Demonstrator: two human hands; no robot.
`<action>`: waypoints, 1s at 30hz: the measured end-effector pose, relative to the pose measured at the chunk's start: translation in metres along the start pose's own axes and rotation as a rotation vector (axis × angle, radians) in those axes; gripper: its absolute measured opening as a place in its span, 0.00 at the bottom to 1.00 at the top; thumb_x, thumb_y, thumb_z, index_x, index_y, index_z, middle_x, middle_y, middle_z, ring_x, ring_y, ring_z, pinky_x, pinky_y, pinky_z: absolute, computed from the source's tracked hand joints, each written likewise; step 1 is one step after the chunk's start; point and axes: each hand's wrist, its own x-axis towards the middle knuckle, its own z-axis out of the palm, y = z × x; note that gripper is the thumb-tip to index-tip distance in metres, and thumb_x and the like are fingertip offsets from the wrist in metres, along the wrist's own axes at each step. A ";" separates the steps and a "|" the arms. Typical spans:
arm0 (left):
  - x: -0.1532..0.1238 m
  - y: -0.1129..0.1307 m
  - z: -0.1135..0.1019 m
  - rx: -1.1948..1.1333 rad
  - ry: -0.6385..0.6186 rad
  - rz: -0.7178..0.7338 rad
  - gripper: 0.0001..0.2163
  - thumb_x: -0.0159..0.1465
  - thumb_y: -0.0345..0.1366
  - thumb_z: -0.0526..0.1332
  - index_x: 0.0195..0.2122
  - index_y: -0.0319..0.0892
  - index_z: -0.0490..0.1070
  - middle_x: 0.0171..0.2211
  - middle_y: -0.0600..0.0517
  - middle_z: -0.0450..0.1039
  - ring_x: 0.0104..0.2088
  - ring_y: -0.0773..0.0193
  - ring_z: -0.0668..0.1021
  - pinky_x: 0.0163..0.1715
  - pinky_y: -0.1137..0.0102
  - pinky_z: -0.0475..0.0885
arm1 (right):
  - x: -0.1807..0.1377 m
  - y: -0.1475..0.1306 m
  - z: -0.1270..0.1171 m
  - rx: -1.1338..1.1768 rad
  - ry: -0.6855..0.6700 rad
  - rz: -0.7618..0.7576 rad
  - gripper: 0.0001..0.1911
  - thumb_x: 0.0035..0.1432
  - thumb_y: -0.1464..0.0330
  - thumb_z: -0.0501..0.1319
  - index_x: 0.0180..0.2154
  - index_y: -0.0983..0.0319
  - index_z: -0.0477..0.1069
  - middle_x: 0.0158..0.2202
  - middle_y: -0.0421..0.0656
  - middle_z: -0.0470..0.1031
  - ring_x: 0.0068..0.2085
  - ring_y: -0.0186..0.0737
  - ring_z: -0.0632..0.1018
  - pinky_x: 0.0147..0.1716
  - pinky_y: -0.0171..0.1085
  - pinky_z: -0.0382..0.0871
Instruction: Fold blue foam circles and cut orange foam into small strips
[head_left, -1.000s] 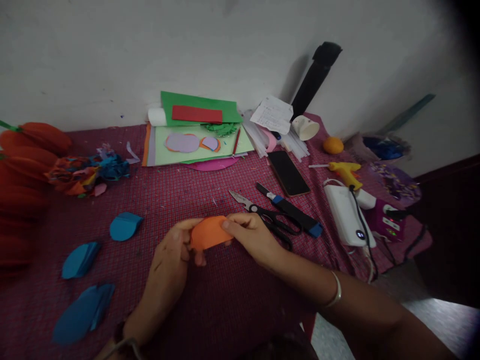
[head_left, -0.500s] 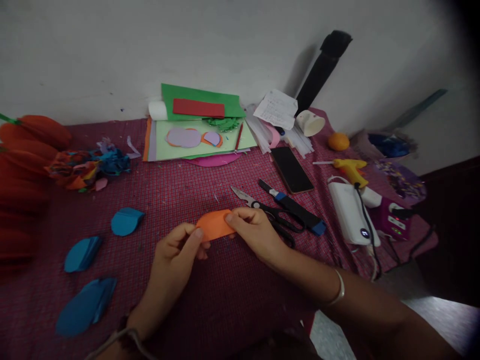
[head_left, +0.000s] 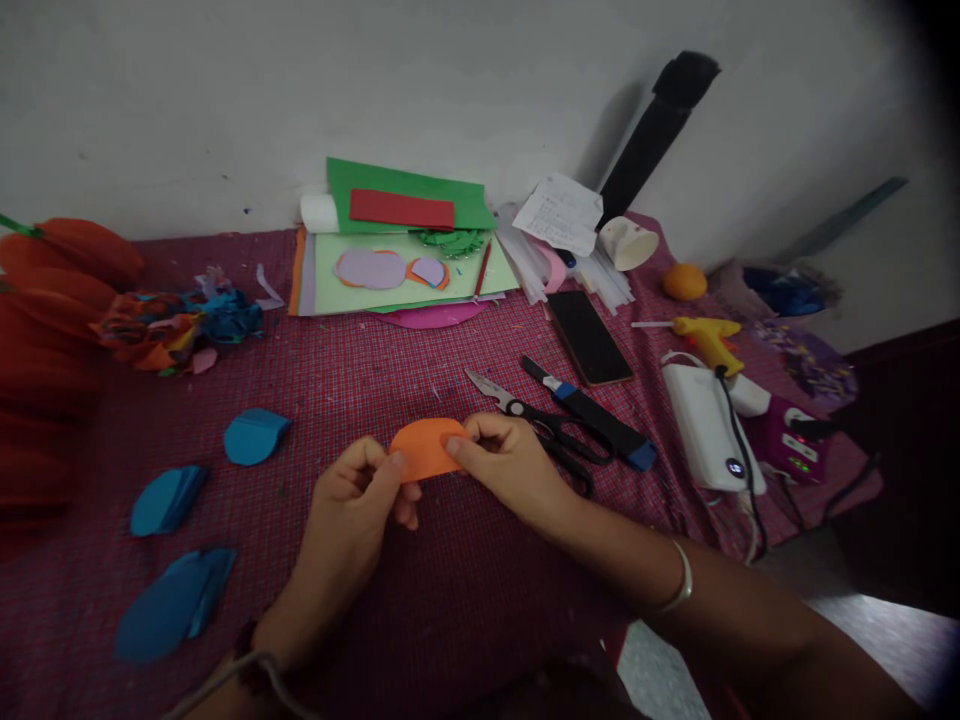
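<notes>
An orange paper cutout point(head_left: 426, 449) with a rounded top edge is held up between both hands over the cloth. My left hand point(head_left: 358, 500) pinches its left end, thumb in front. At its right end, my right hand point(head_left: 504, 462) grips the paper between thumb and fingers. Just beyond my right hand lie black-handled scissors point(head_left: 555, 425) and a black and blue box cutter point(head_left: 600, 420). To the left of my left hand are blue folded paper circles: a small one point(head_left: 255, 436), a middle one point(head_left: 166, 500) and a large one point(head_left: 174, 605).
Paper sheets point(head_left: 330, 290) lie at the back by the wall, with a red pencil point(head_left: 484, 268) on them. A phone point(head_left: 589, 338), a yellow glue gun point(head_left: 706, 340) and a white power bank point(head_left: 712, 425) sit at right. Orange paper pumpkins point(head_left: 45, 400) stand at left.
My right thumb has slid slightly left across the orange paper, with my fingers behind its right end. Both hands still hold the paper. The camera view has shifted a little.
</notes>
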 end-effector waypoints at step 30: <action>-0.003 0.004 0.002 -0.086 -0.038 0.063 0.04 0.62 0.30 0.55 0.36 0.46 0.61 0.16 0.64 0.68 0.11 0.72 0.68 0.11 0.78 0.65 | 0.000 0.006 0.002 0.206 -0.019 0.045 0.10 0.47 0.68 0.64 0.29 0.59 0.62 0.22 0.32 0.61 0.22 0.29 0.63 0.20 0.29 0.59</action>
